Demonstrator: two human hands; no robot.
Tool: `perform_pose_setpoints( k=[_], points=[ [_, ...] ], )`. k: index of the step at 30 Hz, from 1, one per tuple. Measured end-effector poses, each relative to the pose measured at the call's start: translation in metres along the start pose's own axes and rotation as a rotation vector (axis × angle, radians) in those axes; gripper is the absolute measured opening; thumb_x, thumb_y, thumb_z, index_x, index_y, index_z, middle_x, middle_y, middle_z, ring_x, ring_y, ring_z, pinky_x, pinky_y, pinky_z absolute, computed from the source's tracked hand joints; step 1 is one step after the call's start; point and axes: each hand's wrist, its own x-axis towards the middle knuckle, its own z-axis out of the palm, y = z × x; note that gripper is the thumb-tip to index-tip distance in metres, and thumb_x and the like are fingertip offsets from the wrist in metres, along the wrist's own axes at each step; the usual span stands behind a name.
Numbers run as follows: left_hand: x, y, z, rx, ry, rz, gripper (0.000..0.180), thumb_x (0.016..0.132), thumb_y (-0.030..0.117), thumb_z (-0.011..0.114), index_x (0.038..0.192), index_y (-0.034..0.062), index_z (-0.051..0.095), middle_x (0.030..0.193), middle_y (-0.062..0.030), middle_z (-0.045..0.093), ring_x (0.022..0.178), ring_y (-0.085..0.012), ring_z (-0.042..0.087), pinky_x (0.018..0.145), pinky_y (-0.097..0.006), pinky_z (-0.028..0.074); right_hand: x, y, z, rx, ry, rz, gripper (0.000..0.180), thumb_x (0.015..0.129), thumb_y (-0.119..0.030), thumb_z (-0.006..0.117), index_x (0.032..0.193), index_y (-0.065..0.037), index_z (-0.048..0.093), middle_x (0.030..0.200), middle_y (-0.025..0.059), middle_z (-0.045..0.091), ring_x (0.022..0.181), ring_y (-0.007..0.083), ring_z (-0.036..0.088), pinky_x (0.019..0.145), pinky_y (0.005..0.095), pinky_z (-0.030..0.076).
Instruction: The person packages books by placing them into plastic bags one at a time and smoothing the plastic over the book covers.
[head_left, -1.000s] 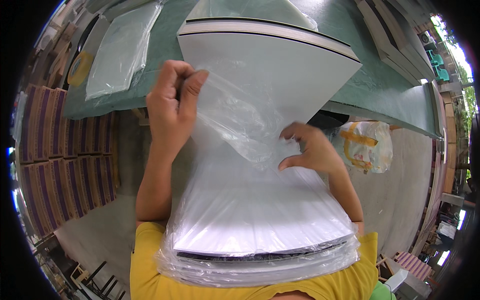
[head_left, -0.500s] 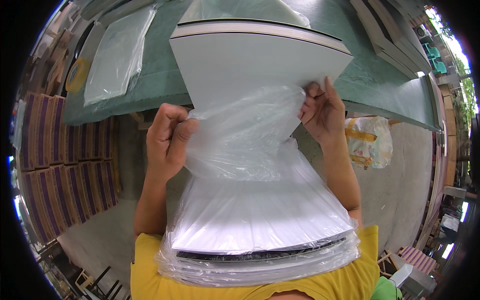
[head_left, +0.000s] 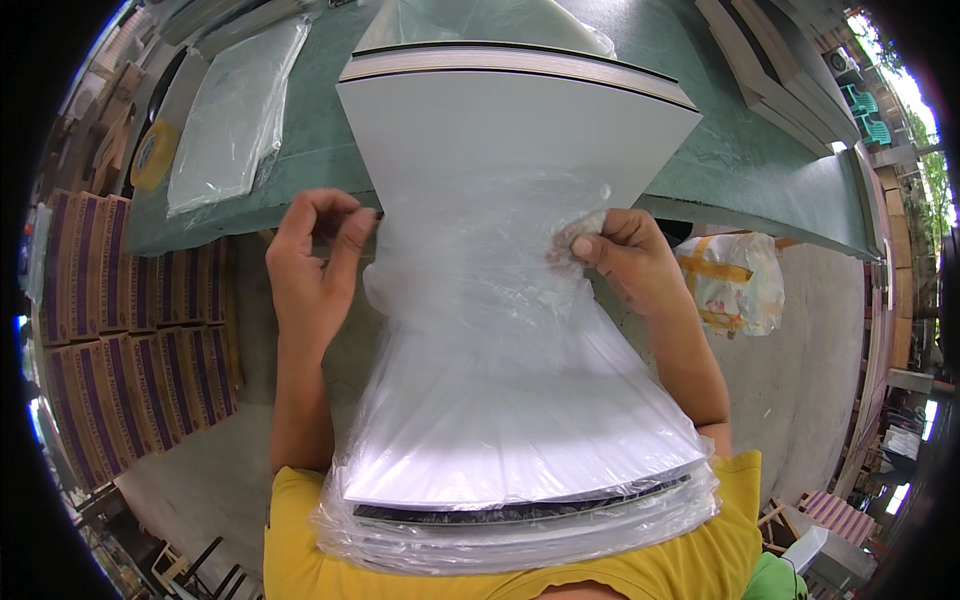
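Observation:
A stack of white boards (head_left: 520,120) with dark edge layers rests against the green table's near edge. Before it hangs the loose end of a clear plastic bag (head_left: 470,300), overlapping the lower part of the white face. Toward my chest, another white, sheet-like stack (head_left: 520,430) lies inside clear plastic. My right hand (head_left: 630,255) pinches a bunched edge of the bag at its right side. To the left of the bag, my left hand (head_left: 318,255) has loosely bent fingers, thumb and index tips close; no film shows between them.
On the green table (head_left: 320,150) lie flat clear plastic bags (head_left: 240,110) and a yellow tape roll (head_left: 155,155) at left, grey boards (head_left: 785,75) at right. Brown cartons (head_left: 130,350) are stacked at floor left. A taped plastic bundle (head_left: 735,285) sits below the table.
My left hand has come away from the bag's left edge and shifted left. My right hand has moved down and inward, gathering the plastic. The upper stack has barely shifted.

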Motion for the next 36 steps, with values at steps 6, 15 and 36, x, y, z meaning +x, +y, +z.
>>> perform_pose_setpoints(
  k=[6, 15, 36],
  points=[
    [0.008, 0.056, 0.040, -0.415, -0.639, -0.188, 0.017, 0.074, 0.015, 0.066, 0.074, 0.0011, 0.057, 0.061, 0.0008, 0.051, 0.056, -0.0043, 0.044, 0.049, -0.019, 0.036, 0.005, 0.013, 0.017, -0.025, -0.177, -0.118, 0.028, 0.072, -0.026, 0.068, 0.068, -0.001, 0.058, 0.064, 0.0029, 0.057, 0.057, 0.0104, 0.050, 0.053, 0.0224, 0.039],
    [0.021, -0.019, -0.019, -0.261, 0.087, -0.108, 0.009, 0.074, 0.010, 0.060, 0.077, 0.0039, 0.054, 0.066, 0.0002, 0.051, 0.056, -0.0064, 0.044, 0.049, -0.024, 0.038, -0.019, -0.009, -0.008, 0.008, -0.149, -0.047, 0.027, 0.081, -0.025, 0.059, 0.064, -0.004, 0.054, 0.063, 0.0022, 0.053, 0.060, 0.0104, 0.050, 0.056, 0.0240, 0.039],
    [0.012, 0.061, 0.021, -1.070, -0.675, -0.259, 0.017, 0.086, 0.013, 0.049, 0.096, -0.0011, 0.052, 0.084, -0.0063, 0.057, 0.069, -0.0086, 0.052, 0.062, -0.022, 0.042, -0.016, -0.038, 0.037, -0.177, -1.019, -0.139, 0.030, 0.076, -0.015, 0.062, 0.098, 0.003, 0.056, 0.079, 0.0107, 0.060, 0.076, 0.0207, 0.058, 0.068, 0.0286, 0.046]
  ],
)
